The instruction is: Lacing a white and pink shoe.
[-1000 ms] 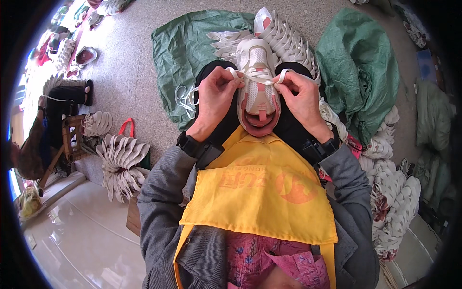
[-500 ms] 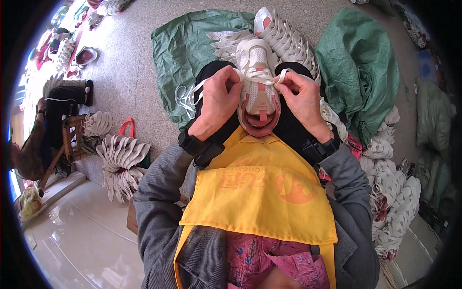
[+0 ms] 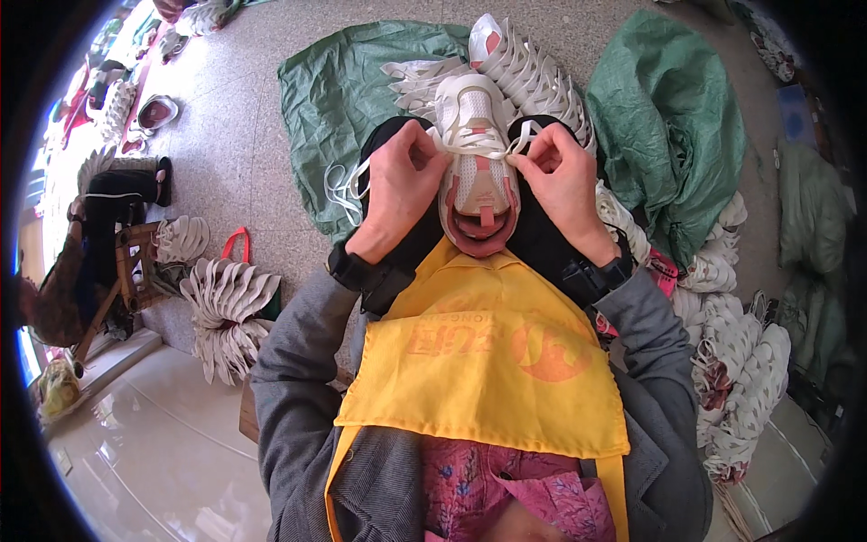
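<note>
Both hands pinch the white lace [image 3: 477, 143], left hand [image 3: 404, 187] and right hand [image 3: 558, 176] flanking the sneaker [image 3: 477, 172] on her lap; I'd pull both ends evenly so the crossings lie flat

- One white and pink sneaker [image 3: 477, 172] on the lap.
- Two hands: left hand [image 3: 402, 185], right hand [image 3: 562, 181].
- Two green sacks [image 3: 339, 99] [image 3: 673, 117].
- One yellow apron [image 3: 488, 361].
- One wooden stool [image 3: 117, 280].
</note>
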Motion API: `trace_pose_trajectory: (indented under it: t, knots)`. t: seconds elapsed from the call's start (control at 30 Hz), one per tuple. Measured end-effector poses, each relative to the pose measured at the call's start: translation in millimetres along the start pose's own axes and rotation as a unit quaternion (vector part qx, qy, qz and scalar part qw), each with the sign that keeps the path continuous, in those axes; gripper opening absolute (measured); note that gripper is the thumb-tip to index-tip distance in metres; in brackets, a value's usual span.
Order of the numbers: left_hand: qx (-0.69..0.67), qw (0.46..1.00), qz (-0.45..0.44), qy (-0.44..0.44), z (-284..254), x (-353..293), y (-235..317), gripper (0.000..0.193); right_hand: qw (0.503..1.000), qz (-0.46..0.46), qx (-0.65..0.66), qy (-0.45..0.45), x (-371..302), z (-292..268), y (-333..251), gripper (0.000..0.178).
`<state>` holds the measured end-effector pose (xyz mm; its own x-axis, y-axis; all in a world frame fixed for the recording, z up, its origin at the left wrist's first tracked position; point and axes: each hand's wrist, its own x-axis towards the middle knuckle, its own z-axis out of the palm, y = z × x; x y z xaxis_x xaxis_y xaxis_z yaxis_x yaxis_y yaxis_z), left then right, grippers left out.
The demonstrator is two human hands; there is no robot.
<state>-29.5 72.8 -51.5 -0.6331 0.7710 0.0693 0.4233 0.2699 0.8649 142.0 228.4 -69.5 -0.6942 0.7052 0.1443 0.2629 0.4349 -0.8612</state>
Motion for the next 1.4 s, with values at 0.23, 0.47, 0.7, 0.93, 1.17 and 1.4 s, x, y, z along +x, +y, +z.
trace_pose_trajectory:
  t: [0.23,0.47,0.7,0.93,1.17,1.4]
  knots:
    - [0.051,0.991,0.103,0.061,7.1,-9.7,5.3,0.019,0.972,-0.208,-0.105,-0.01,-9.3,-5.8,-25.2,0.026]
    - [0.077,0.988,0.132,0.011,7.8,-15.7,-0.8,0.018,0.978,-0.136,-0.152,-0.043,-9.4,-4.1,-31.3,0.02]
    - [0.179,0.968,0.176,0.017,8.4,-26.9,14.2,0.023,0.986,-0.108,-0.121,-0.025,-7.6,2.8,-19.0,0.015]
    - [0.238,0.953,0.186,0.004,16.8,-27.8,10.0,0.021,0.982,-0.135,-0.13,-0.026,-13.6,1.1,-23.2,0.018]
    - [0.243,0.95,0.197,0.002,19.5,-26.5,3.4,0.023,0.922,-0.228,-0.3,-0.087,-13.0,1.6,-23.9,0.021]
    - [0.179,0.967,0.18,0.027,24.9,-21.3,-2.0,0.025,0.902,-0.254,-0.338,-0.084,1.2,2.0,-23.2,0.013]
